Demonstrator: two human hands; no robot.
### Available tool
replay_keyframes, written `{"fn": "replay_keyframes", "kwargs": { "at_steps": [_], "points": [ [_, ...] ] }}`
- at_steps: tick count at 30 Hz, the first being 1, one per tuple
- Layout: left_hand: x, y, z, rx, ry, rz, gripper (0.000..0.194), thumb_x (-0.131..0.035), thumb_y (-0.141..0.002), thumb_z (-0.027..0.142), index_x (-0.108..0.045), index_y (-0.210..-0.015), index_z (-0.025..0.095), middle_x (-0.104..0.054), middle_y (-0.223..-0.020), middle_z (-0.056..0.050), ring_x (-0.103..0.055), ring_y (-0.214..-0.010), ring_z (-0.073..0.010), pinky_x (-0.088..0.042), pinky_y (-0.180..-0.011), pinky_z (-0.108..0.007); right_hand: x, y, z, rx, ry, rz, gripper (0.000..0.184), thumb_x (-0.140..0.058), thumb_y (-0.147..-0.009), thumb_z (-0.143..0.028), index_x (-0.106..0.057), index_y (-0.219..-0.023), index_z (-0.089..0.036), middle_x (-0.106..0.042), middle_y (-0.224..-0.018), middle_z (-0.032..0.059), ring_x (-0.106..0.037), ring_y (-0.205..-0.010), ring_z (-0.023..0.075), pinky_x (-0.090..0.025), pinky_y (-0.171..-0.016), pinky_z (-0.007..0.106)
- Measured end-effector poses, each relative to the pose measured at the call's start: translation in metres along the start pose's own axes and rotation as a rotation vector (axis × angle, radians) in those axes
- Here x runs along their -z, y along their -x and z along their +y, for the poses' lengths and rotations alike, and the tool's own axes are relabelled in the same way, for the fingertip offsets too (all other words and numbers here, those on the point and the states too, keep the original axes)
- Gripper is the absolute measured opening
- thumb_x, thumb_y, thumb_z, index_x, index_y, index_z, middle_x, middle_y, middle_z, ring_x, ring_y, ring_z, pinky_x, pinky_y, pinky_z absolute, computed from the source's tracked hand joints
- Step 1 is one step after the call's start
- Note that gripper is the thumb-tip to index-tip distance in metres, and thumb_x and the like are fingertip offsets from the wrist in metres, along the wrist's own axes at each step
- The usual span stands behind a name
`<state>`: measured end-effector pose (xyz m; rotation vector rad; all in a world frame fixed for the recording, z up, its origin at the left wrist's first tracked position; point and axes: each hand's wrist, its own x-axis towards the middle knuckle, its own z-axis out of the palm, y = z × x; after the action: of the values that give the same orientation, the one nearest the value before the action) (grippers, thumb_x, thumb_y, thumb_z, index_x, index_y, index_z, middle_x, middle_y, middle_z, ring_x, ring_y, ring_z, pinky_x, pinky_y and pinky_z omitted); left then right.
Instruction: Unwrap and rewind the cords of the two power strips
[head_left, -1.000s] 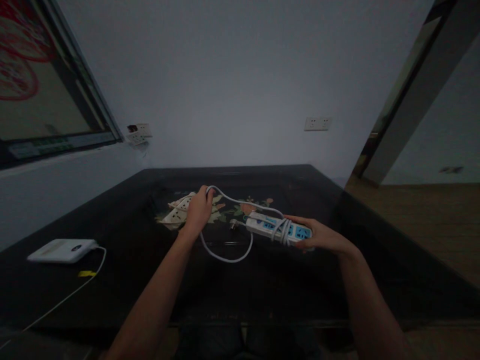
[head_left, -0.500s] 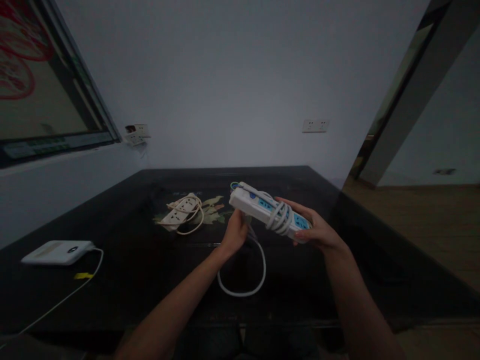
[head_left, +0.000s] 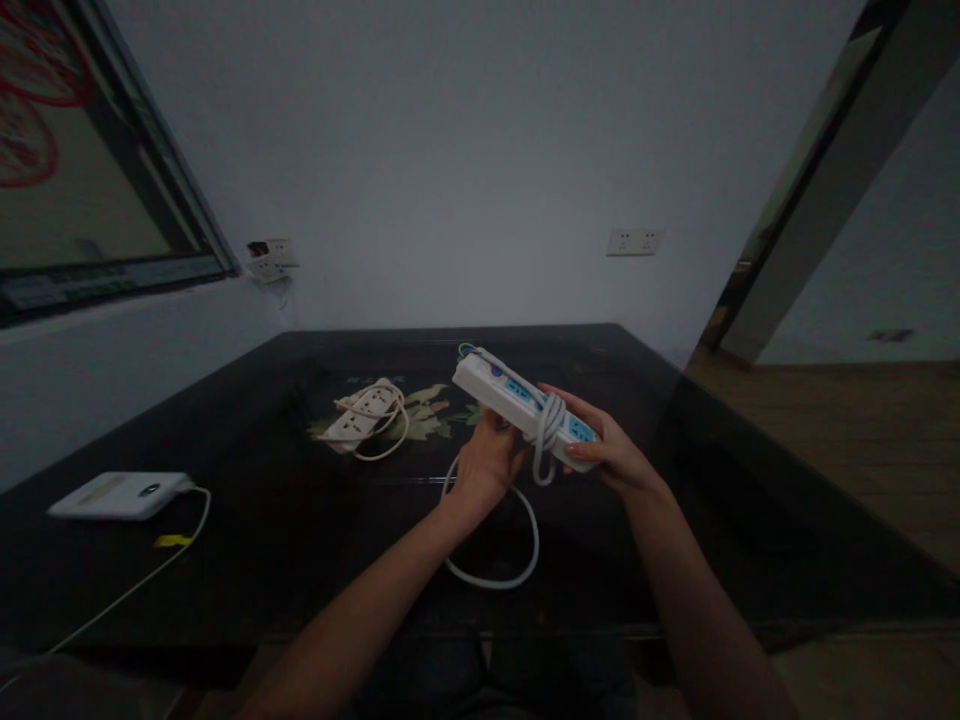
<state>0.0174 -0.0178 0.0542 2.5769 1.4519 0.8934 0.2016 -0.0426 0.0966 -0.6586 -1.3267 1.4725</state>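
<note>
A white power strip (head_left: 491,392) with blue sockets is held tilted above the dark table, its far left end higher. Several turns of its grey-white cord (head_left: 551,420) wrap around the right part of the strip. My right hand (head_left: 611,445) grips the right end, thumb in front and fingers behind. Below the strip's middle, my left hand (head_left: 484,465) is closed around the cord, its fingertips partly hidden by the strip. A loose loop of that cord (head_left: 495,583) hangs beneath my left hand.
Another white power strip (head_left: 364,415), its cord loosely coiled over it, lies at the middle left of the black table (head_left: 315,560). A white power bank (head_left: 124,497) with a cable lies further left, beside a yellow tag (head_left: 173,540). Wall sockets (head_left: 634,242) are behind.
The power strip has shifted slightly left and up with my right hand. My left hand has moved right and turned under it. A small bend of cord now hangs below the wrapped turns.
</note>
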Motion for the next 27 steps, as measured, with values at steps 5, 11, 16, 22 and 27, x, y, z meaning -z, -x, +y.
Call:
{"fn": "replay_keyframes", "kwargs": {
  "at_steps": [5, 11, 16, 22, 27],
  "points": [
    [-0.011, 0.012, 0.017, -0.239, -0.124, -0.043, 0.029, -0.068, -0.076, 0.039, -0.065, -0.099, 0.021, -0.056, -0.116, -0.013, -0.051, -0.109, -0.0318, -0.042, -0.090, -0.050, 0.003, -0.001, 0.001, 0.087, 0.028, 0.145, 0.076, -0.078, -0.057, -0.019, -0.054, -0.128, -0.028, -0.054, -0.131, 0.0055, -0.063, -0.081, 0.0173, -0.055, -0.047, 0.020],
    [0.003, 0.022, 0.025, -0.327, 0.501, -0.105, 0.027, -0.044, -0.093, 0.032, -0.059, -0.075, 0.019, -0.064, -0.087, -0.003, -0.058, -0.097, -0.0169, -0.025, -0.110, -0.043, 0.025, -0.006, 0.007, 0.043, 0.201, 0.367, 0.081, -0.079, -0.056, -0.023, -0.051, -0.132, -0.027, -0.057, -0.128, 0.0069, -0.062, -0.085, 0.0183, -0.055, -0.052, 0.022],
    [0.023, 0.006, 0.002, 0.055, 1.214, -0.045, 0.026, -0.041, -0.093, 0.043, -0.051, -0.086, 0.020, -0.057, -0.057, 0.002, -0.063, -0.069, -0.0157, -0.045, -0.095, -0.041, 0.045, -0.001, 0.003, -0.072, 0.422, 0.428, 0.084, -0.077, -0.057, -0.023, -0.047, -0.136, -0.022, -0.058, -0.126, 0.0105, -0.063, -0.078, 0.0180, -0.056, -0.053, 0.026],
    [0.029, -0.014, -0.050, 0.409, 1.292, 0.200, 0.028, -0.051, -0.085, 0.046, -0.048, -0.086, 0.018, -0.046, -0.056, 0.008, -0.040, -0.037, -0.0056, -0.048, -0.048, -0.023, 0.051, 0.008, -0.003, -0.148, 0.661, 0.248, 0.082, -0.076, -0.059, -0.023, -0.046, -0.136, -0.021, -0.054, -0.128, 0.0108, -0.061, -0.085, 0.0205, -0.056, -0.052, 0.026],
    [0.015, -0.020, -0.082, 0.482, 1.154, 0.276, 0.025, -0.044, -0.089, 0.041, -0.047, -0.084, 0.017, -0.046, -0.066, 0.006, -0.038, -0.037, -0.0036, -0.043, -0.043, -0.020, 0.049, 0.019, -0.010, -0.241, 0.620, 0.006, 0.079, -0.076, -0.062, -0.024, -0.042, -0.133, -0.025, -0.056, -0.111, 0.0089, -0.061, -0.081, 0.0192, -0.057, -0.052, 0.026]
  ]
}}
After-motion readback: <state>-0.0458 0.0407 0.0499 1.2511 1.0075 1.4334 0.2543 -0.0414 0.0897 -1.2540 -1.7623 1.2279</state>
